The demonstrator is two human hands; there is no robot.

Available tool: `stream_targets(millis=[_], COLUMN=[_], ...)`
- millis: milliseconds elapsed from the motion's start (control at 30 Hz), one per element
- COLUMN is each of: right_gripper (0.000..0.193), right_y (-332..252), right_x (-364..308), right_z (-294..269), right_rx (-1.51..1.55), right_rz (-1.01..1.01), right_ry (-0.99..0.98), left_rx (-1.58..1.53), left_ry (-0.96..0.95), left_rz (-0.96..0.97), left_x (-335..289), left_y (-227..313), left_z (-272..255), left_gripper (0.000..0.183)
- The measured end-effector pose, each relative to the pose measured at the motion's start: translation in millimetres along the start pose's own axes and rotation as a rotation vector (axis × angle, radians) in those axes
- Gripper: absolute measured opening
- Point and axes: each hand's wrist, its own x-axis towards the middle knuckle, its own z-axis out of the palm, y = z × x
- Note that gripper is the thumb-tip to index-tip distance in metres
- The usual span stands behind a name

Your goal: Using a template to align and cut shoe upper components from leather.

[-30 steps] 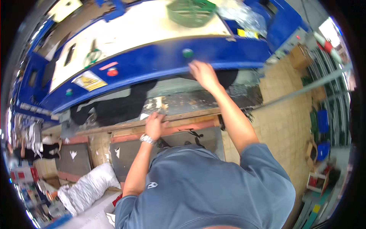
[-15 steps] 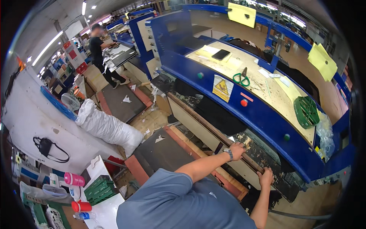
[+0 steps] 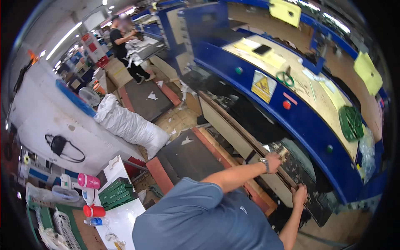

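Note:
A long board with a brown wooden edge (image 3: pixel 234 125) runs slantwise along the front of a blue machine. My left hand (image 3: pixel 273 162), with a metal watch on its wrist, is closed over this edge. Farther down the same edge, nearer to me, my right hand (image 3: pixel 299 195) grips it too, fingers curled over the top. Beyond the hands lies a worn, dark, flaking surface (image 3: pixel 320 205) and black material (image 3: pixel 250 109) under the machine's blue beam (image 3: pixel 227 75). The undersides of both hands are hidden.
Green-handled scissors (image 3: pixel 285 78), a phone (image 3: pixel 262 50) and a green basket (image 3: pixel 351 123) lie on the machine's top. A red button (image 3: pixel 286 104) sits on its front. Behind me stand a padded platform (image 3: pixel 187 152), a white sack (image 3: pixel 131 127) and a white table (image 3: pixel 125 216).
The whole view has shifted, with the scene moving rightward. Both hands keep their grip on the board's edge. A co-worker in the distance has raised their arms.

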Motion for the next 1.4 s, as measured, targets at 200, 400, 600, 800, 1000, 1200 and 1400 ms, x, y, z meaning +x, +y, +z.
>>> stream_targets(millis=[200, 400, 600, 800, 1000, 1200, 1400], right_gripper=[0.052, 0.023, 0.035, 0.034, 0.025, 0.015, 0.012], right_y=[-6.8, -6.9, -30.5, -77.1, -81.6, -105.8, -109.0], right_x=[13.0, 74.3, 144.3, 147.1, 136.9, 61.1, -42.5], right_z=[-19.2, -33.8, 10.7, -0.8, 12.4, -64.5, -41.1], right_rx=[0.084, 0.777, 0.837, 0.391, 0.430, 0.386, 0.095], right_rz=[-0.162, -0.040, 0.150, 0.215, 0.239, 0.153, 0.117], right_ry=[-0.285, -0.154, 0.105, -0.257, -0.049, 0.167, 0.144], left_rx=[-0.046, -0.772, -0.960, -1.093, -1.134, -0.260, -0.146], left_ry=[0.072, -0.210, 0.084, -0.047, -0.148, 0.046, 0.047], left_rz=[0.142, -0.303, -0.668, -0.795, -0.799, -0.219, -0.145], left_x=[-34.0, -1.9, 62.0, 59.2, 61.1, 50.6, 62.5], left_y=[-8.6, -34.2, -69.9, -86.6, -96.6, -97.5, -85.7], left_z=[-30.0, -63.1, -52.4, -44.1, -48.7, -37.9, -36.9], left_gripper=[0.033, 0.025, 0.031, 0.035, 0.038, 0.042, 0.034])
